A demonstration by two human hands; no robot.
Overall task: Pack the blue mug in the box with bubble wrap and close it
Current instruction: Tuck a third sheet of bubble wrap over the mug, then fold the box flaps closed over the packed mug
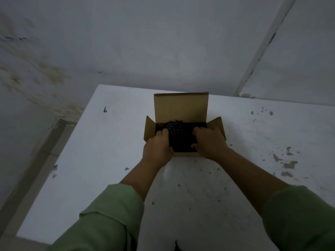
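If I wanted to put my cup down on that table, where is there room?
The white table is bare left of the cardboard box, out to its left edge, and also right of the box, though stained there. Crowded: the box itself, with the left hand and right hand pressing dark bubble wrap.

Both arms reach forward, green sleeves pushed up; left hand (158, 145) and right hand (208, 142) lie palm-down side by side, fingers curled downward
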